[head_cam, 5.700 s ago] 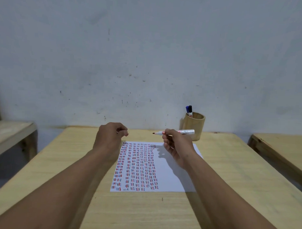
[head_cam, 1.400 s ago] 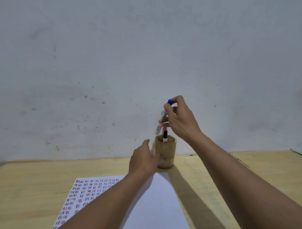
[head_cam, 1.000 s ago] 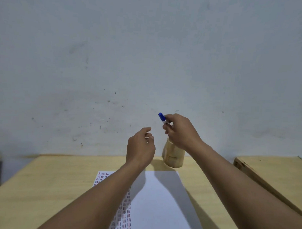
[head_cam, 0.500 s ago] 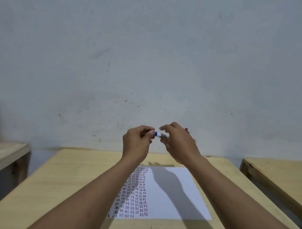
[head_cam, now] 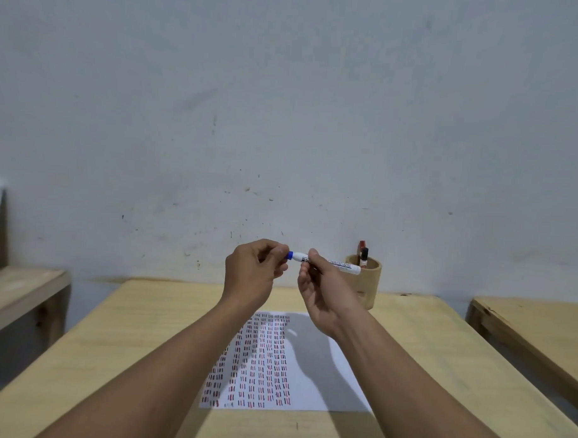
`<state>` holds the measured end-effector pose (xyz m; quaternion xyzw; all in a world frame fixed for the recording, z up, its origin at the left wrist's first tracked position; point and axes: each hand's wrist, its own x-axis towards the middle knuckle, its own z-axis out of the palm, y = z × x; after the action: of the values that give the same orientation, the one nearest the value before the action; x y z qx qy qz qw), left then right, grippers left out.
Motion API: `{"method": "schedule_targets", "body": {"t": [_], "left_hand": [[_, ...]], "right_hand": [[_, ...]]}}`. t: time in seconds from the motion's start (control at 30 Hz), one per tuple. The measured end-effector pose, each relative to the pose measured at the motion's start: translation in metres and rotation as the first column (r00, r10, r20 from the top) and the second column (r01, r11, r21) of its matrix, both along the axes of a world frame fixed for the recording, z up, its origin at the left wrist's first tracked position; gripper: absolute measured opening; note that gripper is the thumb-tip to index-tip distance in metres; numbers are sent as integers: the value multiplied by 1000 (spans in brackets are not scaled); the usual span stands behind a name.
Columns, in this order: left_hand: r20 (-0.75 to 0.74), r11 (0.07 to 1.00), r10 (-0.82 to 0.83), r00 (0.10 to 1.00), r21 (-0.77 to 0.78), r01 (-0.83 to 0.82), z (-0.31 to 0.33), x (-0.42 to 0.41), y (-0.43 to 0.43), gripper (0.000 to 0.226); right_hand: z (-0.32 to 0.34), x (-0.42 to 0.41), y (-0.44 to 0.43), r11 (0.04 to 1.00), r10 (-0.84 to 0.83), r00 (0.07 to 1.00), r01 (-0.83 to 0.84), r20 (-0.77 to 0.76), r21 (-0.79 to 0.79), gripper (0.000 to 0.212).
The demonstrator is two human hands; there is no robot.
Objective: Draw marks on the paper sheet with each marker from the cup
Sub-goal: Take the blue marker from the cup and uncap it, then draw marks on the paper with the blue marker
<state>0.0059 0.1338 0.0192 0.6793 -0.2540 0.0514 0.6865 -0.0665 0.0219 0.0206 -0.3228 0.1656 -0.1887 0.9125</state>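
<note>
Both hands are up over the table's far edge: left hand (head_cam: 251,273) pinches the blue cap (head_cam: 290,255), right hand (head_cam: 324,285) pinches the marker (head_cam: 332,263) barrel. Paper sheet (head_cam: 312,363) lies mid-table, and the cup (head_cam: 365,282) sits by the far edge, toward the right corner.

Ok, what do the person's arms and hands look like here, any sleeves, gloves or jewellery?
Both forearms are bare to the frame edge: no sleeves in view. The left hand and right hand wear no gloves, and no rings, watch or bands show on fingers or wrists.

The left hand (head_cam: 253,271) hides the blue marker (head_cam: 325,262) cap's end.
</note>
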Motion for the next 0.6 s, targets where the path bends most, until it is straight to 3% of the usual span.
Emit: {"method": "schedule_targets", "body": {"t": [0.1,0.33,0.5,0.6], "left_hand": [[-19,999,25,1000,38,-24,-3,6,7,16],[31,933,212,977,292,-212,-26,30,39,5],[50,832,327,944,459,-312,-54,46,60,9],[139,706,348,927,611,-357,-74,52,66,17]], "right_hand": [[-7,2,1,1000,-5,1000,5,12,-12,13],[-33,8,0,970,-47,996,28,-71,-241,17],[-42,14,-1,933,-55,990,6,-127,-360,17],[-47,15,-4,913,-52,991,-1,-121,-407,15]]}}
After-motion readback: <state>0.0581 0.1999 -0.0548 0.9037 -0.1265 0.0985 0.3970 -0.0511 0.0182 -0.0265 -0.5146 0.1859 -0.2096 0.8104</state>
